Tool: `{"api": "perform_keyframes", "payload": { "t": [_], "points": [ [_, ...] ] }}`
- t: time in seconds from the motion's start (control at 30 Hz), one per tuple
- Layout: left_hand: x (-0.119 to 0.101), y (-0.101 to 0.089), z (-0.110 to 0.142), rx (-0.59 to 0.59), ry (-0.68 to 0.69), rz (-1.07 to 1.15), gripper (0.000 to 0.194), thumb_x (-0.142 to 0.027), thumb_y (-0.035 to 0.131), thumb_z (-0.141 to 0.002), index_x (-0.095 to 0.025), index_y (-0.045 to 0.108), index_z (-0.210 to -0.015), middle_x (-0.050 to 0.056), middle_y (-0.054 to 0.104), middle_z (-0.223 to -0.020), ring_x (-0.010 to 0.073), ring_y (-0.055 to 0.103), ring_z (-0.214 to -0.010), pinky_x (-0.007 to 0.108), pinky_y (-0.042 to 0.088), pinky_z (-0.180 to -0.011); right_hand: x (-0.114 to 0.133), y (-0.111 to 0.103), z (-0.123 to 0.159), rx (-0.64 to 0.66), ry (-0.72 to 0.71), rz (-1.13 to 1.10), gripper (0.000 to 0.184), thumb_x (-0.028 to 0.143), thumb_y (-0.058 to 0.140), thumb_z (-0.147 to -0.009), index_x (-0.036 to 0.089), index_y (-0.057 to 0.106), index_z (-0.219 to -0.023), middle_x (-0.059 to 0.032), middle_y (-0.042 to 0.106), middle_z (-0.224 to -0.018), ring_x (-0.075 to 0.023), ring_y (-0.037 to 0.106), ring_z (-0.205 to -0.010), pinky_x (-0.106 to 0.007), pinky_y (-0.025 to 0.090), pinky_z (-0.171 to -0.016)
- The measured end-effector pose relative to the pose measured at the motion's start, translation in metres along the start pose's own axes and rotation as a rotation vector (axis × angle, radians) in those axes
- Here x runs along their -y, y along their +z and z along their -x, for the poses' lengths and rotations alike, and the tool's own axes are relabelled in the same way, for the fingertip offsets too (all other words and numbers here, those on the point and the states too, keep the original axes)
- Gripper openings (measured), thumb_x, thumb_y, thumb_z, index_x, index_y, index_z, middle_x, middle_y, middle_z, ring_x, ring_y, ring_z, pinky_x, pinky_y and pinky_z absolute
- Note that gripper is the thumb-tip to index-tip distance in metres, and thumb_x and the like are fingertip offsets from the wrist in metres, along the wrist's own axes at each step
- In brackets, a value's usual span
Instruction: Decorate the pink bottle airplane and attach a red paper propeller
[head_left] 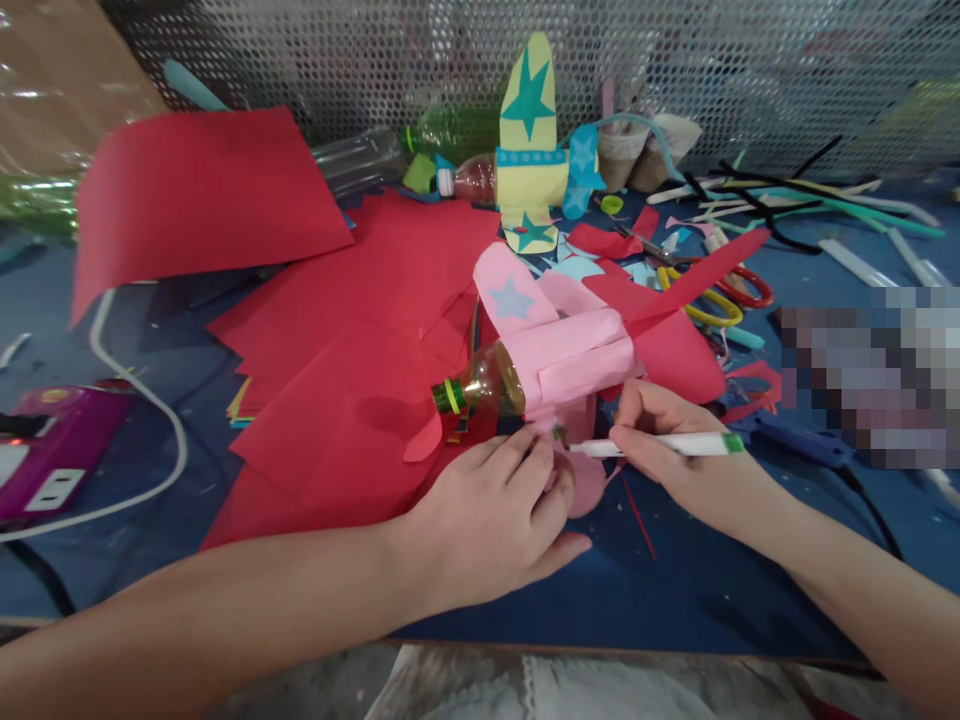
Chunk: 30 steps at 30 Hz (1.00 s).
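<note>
My right hand (679, 455) pinches a white marker (697, 444) with a green end, its tip pointing left at the pink paper. With fingers spread and bent, my left hand (499, 510) lies over a pink paper piece (589, 490), pressing on it, thumb stretched out on the table. What is under its fingertips is partly hidden. Just beyond both hands lies a plastic bottle (491, 378) with a green cap (448, 396), wrapped in pink paper (574, 350). A pink paper wing (514, 295) with a pale blue star stands out from it.
Red paper sheets (322, 420) cover the left middle of the blue table (510, 610). Behind stands a yellow paper-covered bottle model (529, 180). Scissors with yellow handles (705, 305), paper scraps and a blue corded tool (802, 440) lie right; a purple power strip (64, 450) lies left.
</note>
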<state>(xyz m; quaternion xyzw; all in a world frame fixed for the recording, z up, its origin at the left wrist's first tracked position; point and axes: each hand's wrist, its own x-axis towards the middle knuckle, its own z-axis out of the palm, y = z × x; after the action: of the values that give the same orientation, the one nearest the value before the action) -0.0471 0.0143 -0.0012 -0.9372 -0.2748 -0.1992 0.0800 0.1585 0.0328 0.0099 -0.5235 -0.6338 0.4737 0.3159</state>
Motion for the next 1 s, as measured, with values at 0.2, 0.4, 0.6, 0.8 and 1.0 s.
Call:
{"api": "perform_keyframes", "payload": {
  "t": [0.2,0.4,0.6,0.8,1.0],
  "points": [
    [0.000,0.000,0.000,0.003,0.000,0.001,0.038,-0.039,0.044,-0.094,-0.009,0.067,-0.097,0.017,0.068,-0.102,0.0284,0.065,-0.098,0.037,0.055,-0.077,0.000,0.000,0.001,-0.014,0.016,0.030,0.020,0.018,0.051,-0.080,0.022,0.039,-0.065,0.0072,0.035,-0.054,-0.0086,0.029,-0.047,-0.022,0.024,-0.042],
    [0.000,0.000,0.000,0.008,-0.004,0.009,0.038,-0.039,0.044,-0.093,-0.009,0.066,-0.098,0.018,0.067,-0.104,0.0294,0.064,-0.099,0.038,0.055,-0.078,-0.001,-0.001,0.000,-0.016,0.021,-0.029,0.020,0.018,0.052,-0.080,0.022,0.040,-0.065,0.0081,0.034,-0.052,-0.0079,0.028,-0.044,-0.022,0.025,-0.041],
    [0.000,0.000,0.001,0.006,-0.010,0.002,0.037,-0.040,0.045,-0.093,-0.010,0.066,-0.096,0.017,0.068,-0.101,0.0283,0.064,-0.099,0.037,0.055,-0.077,0.001,0.000,0.003,0.009,0.023,-0.128,0.012,0.025,0.048,-0.088,0.022,0.047,-0.077,0.0043,0.052,-0.054,-0.0107,0.046,-0.048,-0.023,0.038,-0.046],
    [0.000,0.002,0.002,0.020,-0.012,0.018,0.037,-0.041,0.046,-0.093,-0.010,0.066,-0.097,0.018,0.067,-0.106,0.0291,0.063,-0.101,0.037,0.055,-0.079,-0.005,0.002,0.005,0.003,0.012,-0.041,0.019,0.026,0.059,-0.083,0.022,0.045,-0.072,0.0069,0.044,-0.057,-0.0077,0.037,-0.045,-0.020,0.030,-0.041],
    [0.000,0.002,0.001,0.015,-0.009,0.017,0.038,-0.041,0.048,-0.092,-0.008,0.065,-0.099,0.019,0.067,-0.104,0.0295,0.064,-0.100,0.038,0.055,-0.077,-0.009,0.001,0.006,0.022,0.015,0.021,0.018,0.022,0.061,-0.082,0.023,0.044,-0.077,0.0055,0.049,-0.064,-0.0090,0.044,-0.051,-0.021,0.036,-0.046]
  ]
}}
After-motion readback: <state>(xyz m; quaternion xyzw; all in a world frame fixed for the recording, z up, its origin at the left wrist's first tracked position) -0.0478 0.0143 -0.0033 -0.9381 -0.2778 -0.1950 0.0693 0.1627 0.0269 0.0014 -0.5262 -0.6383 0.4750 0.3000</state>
